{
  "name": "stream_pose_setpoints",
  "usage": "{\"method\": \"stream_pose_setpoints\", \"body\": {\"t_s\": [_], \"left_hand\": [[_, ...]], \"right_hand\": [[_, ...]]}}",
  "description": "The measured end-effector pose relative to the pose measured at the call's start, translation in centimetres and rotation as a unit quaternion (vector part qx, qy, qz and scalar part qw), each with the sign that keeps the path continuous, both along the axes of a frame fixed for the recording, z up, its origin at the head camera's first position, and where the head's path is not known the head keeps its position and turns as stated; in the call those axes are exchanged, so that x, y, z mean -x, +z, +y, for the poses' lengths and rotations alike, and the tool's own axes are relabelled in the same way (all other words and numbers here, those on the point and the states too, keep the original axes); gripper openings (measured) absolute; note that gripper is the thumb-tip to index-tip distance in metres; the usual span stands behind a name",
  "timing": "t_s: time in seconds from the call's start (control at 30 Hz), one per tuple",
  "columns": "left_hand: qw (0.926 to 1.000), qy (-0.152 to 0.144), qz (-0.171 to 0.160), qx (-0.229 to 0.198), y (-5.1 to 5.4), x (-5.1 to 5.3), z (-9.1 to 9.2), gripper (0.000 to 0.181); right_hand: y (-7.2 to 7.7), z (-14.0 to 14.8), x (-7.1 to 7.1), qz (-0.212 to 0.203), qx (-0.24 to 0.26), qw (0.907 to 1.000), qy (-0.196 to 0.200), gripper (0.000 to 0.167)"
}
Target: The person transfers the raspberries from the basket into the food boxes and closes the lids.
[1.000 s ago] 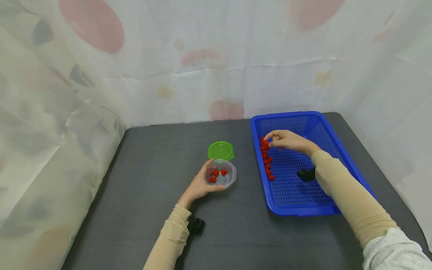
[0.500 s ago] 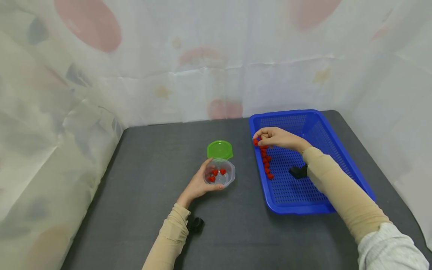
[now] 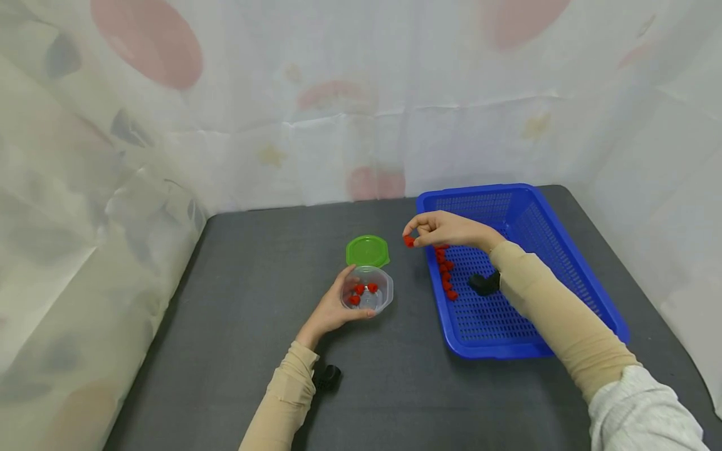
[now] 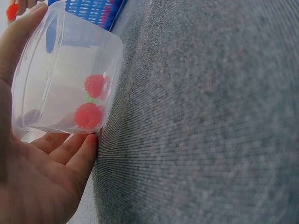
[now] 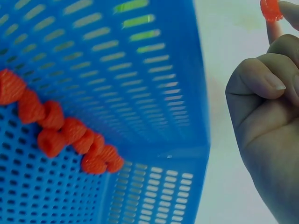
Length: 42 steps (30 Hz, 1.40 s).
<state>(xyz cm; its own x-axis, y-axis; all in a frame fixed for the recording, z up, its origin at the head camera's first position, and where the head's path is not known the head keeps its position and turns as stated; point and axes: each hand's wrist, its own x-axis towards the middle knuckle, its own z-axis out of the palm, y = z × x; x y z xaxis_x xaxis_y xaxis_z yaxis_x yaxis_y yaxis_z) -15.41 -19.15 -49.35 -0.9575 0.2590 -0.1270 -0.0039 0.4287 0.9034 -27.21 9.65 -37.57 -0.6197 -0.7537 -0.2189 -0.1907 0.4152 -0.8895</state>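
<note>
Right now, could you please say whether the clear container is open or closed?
Open: the clear container has an uncovered top; the green lid lies beyond it on the table.

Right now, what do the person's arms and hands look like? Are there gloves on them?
No gloves: the left hand and right hand are bare. The left forearm has a snug, wrinkly tan sleeve, and the right has a matching one. Higher up the right arm is a looser pale grey sleeve. A small black gadget sits at each wrist. I can't see any cables.
</note>
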Motion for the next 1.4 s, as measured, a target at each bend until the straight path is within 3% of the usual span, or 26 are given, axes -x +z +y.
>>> {"method": "stream_pose_setpoints", "body": {"t_s": [0.23, 0.5, 0.83, 1.17, 1.4], "left_hand": [[0.9999, 0.011, 0.011, 0.005, -0.5, 0.1, -0.1, 0.105], [0.9998, 0.020, -0.003, -0.001, -0.6, 0.0, -0.3, 0.106], [0.9999, 0.015, -0.005, -0.003, -0.5, 0.0, -0.3, 0.107], [0.9999, 0.012, -0.004, -0.008, -0.4, 0.0, -0.3, 0.104], [0.9999, 0.008, -0.003, -0.009, -0.6, 0.1, -0.2, 0.103]], "right_hand": [[0.4, -1.7, -0.1, 0.022, -0.003, 0.9996, 0.015, 0.031], [0.7, -4.6, -0.7, 0.041, 0.004, 0.9977, 0.053, 0.030], [0.8, -7.8, -0.7, 0.041, -0.013, 0.9937, 0.103, 0.034], [-0.4, -9.8, -0.3, 0.018, -0.041, 0.9894, 0.138, 0.033], [-1.5, -10.3, 0.1, 0.006, -0.106, 0.9832, 0.148, 0.028]]}}
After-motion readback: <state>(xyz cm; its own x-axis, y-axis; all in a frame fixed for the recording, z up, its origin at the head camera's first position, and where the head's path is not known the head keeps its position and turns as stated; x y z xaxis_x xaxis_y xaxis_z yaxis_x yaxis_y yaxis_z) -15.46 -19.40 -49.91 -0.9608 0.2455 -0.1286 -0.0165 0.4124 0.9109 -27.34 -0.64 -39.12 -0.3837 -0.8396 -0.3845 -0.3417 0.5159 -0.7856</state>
